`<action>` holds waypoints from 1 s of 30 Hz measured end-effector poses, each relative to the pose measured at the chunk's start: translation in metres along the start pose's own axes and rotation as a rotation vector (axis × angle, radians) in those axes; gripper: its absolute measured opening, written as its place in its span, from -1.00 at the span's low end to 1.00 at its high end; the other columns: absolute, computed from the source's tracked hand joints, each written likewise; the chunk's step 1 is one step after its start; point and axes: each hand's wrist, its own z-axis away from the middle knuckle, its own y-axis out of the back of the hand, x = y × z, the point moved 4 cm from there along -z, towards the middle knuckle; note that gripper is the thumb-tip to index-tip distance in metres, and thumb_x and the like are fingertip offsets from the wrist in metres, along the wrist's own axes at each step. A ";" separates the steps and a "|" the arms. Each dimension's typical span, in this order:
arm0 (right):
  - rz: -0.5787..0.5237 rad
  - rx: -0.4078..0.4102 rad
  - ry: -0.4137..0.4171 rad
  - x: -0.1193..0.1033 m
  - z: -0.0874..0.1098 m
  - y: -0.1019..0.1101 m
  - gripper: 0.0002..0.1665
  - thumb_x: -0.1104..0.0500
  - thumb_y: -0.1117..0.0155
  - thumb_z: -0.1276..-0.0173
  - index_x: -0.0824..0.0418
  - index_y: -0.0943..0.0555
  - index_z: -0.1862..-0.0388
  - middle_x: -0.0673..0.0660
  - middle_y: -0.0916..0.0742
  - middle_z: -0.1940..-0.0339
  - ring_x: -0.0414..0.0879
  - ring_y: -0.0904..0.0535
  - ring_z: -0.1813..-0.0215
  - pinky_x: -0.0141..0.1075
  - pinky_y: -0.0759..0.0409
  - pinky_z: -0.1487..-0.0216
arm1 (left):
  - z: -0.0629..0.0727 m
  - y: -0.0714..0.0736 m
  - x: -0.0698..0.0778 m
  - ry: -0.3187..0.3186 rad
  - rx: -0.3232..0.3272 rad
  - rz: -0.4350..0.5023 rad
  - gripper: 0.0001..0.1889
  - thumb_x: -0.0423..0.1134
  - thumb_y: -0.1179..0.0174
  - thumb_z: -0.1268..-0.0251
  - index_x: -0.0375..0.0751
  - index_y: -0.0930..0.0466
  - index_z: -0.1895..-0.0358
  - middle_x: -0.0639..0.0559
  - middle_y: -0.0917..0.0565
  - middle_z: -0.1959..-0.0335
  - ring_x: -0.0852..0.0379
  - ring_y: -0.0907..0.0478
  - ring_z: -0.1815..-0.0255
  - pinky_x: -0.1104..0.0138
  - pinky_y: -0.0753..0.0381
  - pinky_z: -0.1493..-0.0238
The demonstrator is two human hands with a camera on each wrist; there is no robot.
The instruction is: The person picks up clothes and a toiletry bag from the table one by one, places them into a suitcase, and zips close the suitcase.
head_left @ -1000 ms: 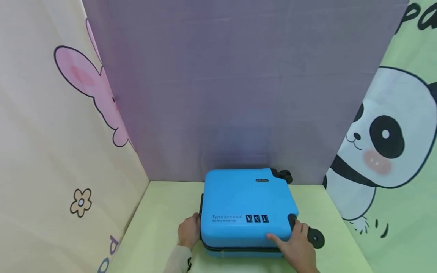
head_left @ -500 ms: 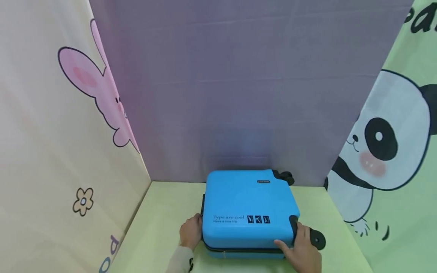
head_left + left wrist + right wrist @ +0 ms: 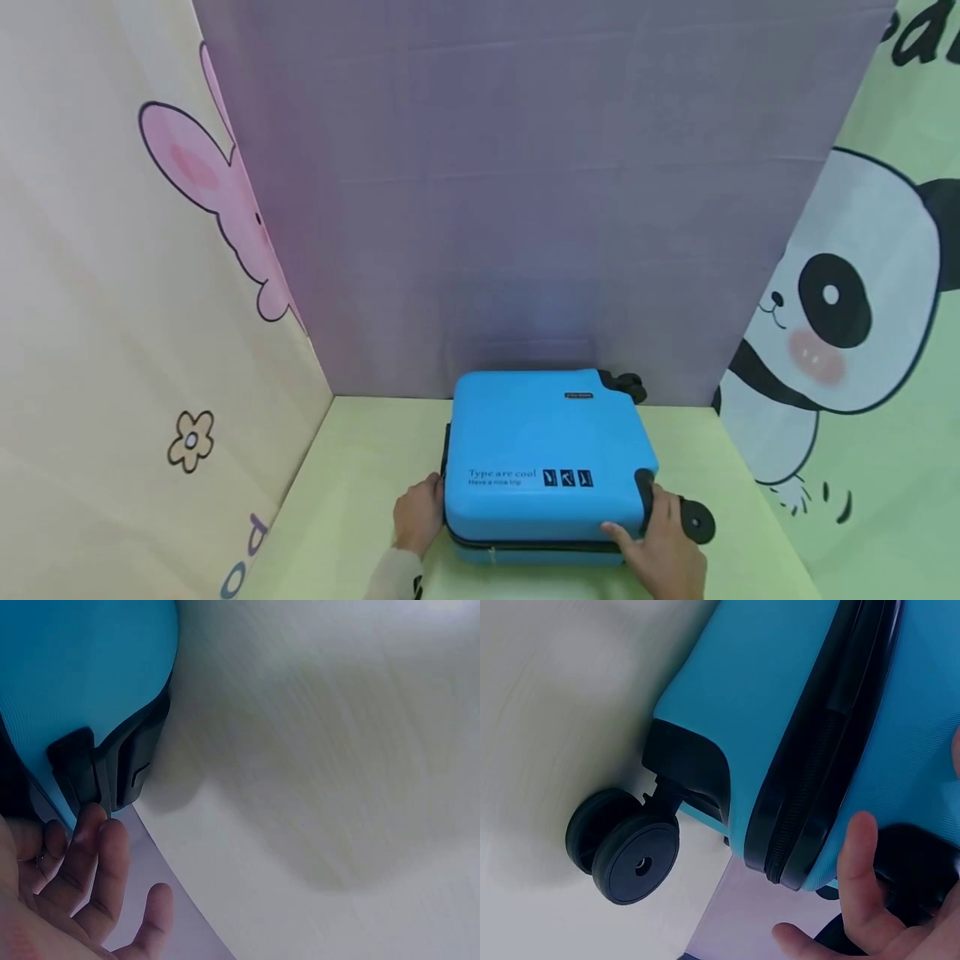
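A blue hard-shell suitcase (image 3: 551,442) lies flat, with a black zipper band along its front edge. My left hand (image 3: 418,512) is at its left end. In the left wrist view its curled fingers (image 3: 112,859) touch the case beside a black plastic fitting (image 3: 109,769); a tiny shiny spot shows between the fingers, too small to make out. At the front right corner my right hand (image 3: 660,546) grips the case, thumb along the front side and fingers on the end beside the black wheel (image 3: 697,522). The right wrist view shows the zipper (image 3: 806,787) close up.
The pale yellow-green table (image 3: 382,467) bears the case. Behind stands a grey-purple wall (image 3: 525,208), close to the case's far side. Cloth side walls carry a pink rabbit (image 3: 198,179) on the left and a panda (image 3: 862,275) on the right.
My right thumb has slid a little to the right along the front side. The left hand keeps its place on the case, and the view has shifted slightly.
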 end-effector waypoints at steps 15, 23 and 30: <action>-0.032 0.002 0.019 0.000 0.000 0.003 0.64 -0.79 -0.22 0.15 0.40 -0.09 -0.53 0.47 -0.30 -0.40 0.14 -0.58 0.30 0.06 -0.60 0.39 | 0.046 0.004 0.002 0.116 -0.055 -0.052 -0.82 -0.21 -0.12 -0.52 -0.06 -0.62 0.33 0.20 -0.45 0.64 0.25 -0.29 0.64 0.33 -0.24 0.55; -0.035 0.005 0.010 -0.001 -0.009 0.001 0.66 -0.83 -0.17 0.17 0.39 -0.08 -0.54 0.47 -0.30 -0.42 0.19 -0.61 0.25 0.09 -0.59 0.38 | 0.065 0.006 0.007 0.096 -0.013 -0.016 -0.72 -0.22 -0.11 -0.50 0.00 -0.46 0.49 0.25 -0.25 0.71 0.27 -0.14 0.72 0.36 -0.11 0.63; -0.033 0.003 0.006 -0.003 -0.009 0.001 0.67 -0.84 -0.14 0.18 0.38 -0.07 -0.54 0.47 -0.29 -0.43 0.21 -0.62 0.24 0.11 -0.59 0.38 | 0.083 0.003 0.014 0.151 -0.103 0.005 -0.78 -0.24 -0.11 -0.50 -0.02 -0.56 0.41 0.21 -0.33 0.70 0.22 -0.22 0.68 0.33 -0.20 0.53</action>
